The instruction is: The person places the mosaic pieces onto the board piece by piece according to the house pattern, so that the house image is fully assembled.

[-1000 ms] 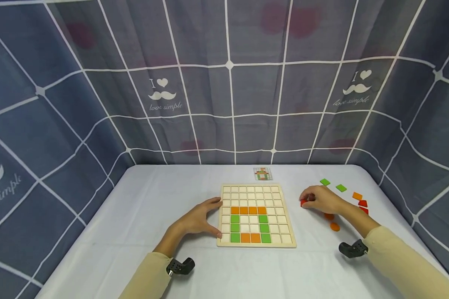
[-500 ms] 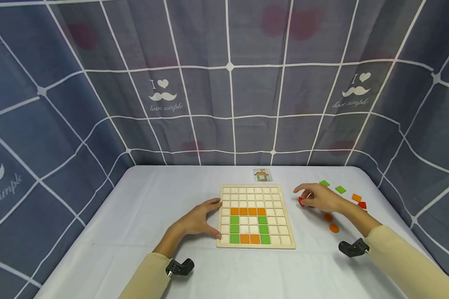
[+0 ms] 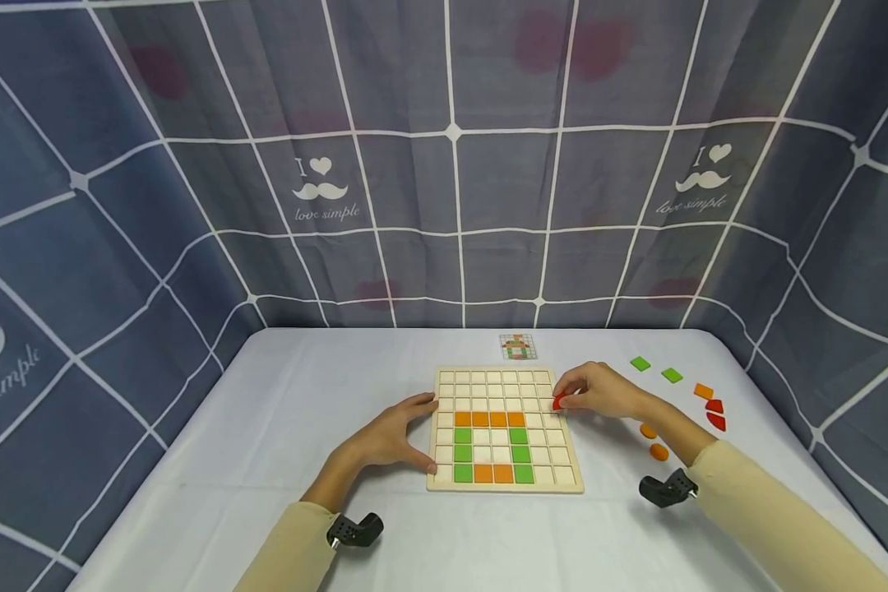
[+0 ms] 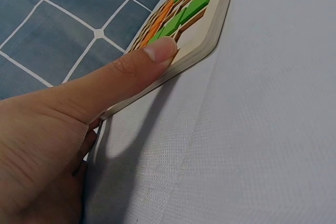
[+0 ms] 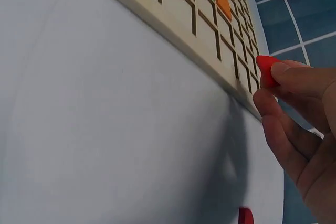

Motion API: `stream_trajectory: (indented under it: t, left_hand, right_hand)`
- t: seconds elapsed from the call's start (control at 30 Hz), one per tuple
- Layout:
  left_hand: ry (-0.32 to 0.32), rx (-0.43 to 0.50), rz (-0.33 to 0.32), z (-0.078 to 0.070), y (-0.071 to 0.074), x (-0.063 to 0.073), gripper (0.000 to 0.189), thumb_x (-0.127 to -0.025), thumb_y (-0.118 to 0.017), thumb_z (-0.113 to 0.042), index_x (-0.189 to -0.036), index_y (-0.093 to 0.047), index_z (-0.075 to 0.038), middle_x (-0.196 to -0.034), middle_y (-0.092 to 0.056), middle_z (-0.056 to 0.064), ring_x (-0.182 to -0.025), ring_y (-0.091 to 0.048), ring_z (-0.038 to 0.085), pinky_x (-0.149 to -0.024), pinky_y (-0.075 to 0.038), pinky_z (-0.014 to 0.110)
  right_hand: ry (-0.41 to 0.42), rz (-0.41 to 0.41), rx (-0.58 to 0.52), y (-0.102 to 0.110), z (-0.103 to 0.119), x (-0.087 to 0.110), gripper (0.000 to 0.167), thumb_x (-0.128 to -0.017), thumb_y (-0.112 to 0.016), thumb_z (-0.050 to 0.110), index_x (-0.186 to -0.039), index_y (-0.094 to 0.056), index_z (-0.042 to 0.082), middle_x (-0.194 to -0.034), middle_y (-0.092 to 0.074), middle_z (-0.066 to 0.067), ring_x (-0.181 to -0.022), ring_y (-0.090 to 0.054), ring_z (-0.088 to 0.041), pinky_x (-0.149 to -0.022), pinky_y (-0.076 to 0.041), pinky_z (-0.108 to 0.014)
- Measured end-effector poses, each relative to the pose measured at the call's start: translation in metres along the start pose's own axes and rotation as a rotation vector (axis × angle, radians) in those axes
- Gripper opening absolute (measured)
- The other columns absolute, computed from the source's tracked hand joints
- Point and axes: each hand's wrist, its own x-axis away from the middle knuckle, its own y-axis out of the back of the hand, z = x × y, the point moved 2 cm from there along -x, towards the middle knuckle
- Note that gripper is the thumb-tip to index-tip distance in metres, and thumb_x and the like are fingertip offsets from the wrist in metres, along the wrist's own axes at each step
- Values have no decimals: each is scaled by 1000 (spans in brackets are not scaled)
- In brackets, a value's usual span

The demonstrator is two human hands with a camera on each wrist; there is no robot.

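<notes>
A square wooden grid board (image 3: 506, 487) lies on the white table, with orange tiles (image 3: 489, 419) and green tiles (image 3: 462, 454) set in some of its cells. My left hand (image 3: 388, 434) rests at the board's left side, fingers and thumb spread. In the left wrist view its thumb (image 4: 123, 74) lies straight over the rim. Between thumb and fingers my right hand (image 3: 599, 390) pinches a small red tile (image 5: 268, 70), just above the board's right edge. The fingers partly cover that tile, so its full outline is hidden.
A small pattern card (image 3: 518, 347) lies behind the board. To the right are loose green tiles (image 3: 672, 375), an orange square tile (image 3: 703, 390), red tiles (image 3: 716, 421) and orange round tiles (image 3: 659, 452). A checked curtain (image 3: 499, 181) surrounds the table.
My right hand has carried the red tile leftward from the loose pieces to the board's right edge, uncovering red tiles behind the arm. The left hand has stayed in place.
</notes>
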Motion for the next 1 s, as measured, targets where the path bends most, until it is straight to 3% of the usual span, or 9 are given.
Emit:
stream_trajectory:
  t: [0.23,0.5,0.67,1.0]
  left_hand:
    - [-27,-21,0,2,0,0,112,-66,-98,-45,-157,-45,-6,-166,-32,7,-152,-27,33,-121,-25,53]
    - [-40,-20,-6,5,0,-1,113,-66,-98,-47,-156,-45,-5,-166,-32,7,-152,-27,31,-122,-24,51]
    - [-28,-6,-5,4,1,0,112,-66,-98,-45,-156,-45,-5,-166,-32,7,-152,-26,31,-122,-24,52]
    - [-15,-15,4,2,1,0,111,-67,-98,-45,-157,-44,-7,-166,-31,5,-153,-26,30,-122,-24,52]
  right_hand:
    - [12,9,-82,-14,11,-16,7,-93,-77,8,-100,-80,9,-90,-75,3,-74,-64,-17,-62,-53,-26]
    - [70,-14,-42,-32,24,-33,9,-94,-78,12,-102,-82,14,-98,-74,7,-88,-65,-14,-78,-55,-29]
    - [90,20,-89,-43,32,-42,8,-95,-77,11,-102,-81,13,-98,-74,7,-89,-68,-14,-86,-57,-32]
    - [157,20,-102,-64,54,-63,4,-93,-79,10,-96,-77,10,-92,-73,6,-87,-67,-14,-76,-57,-32]
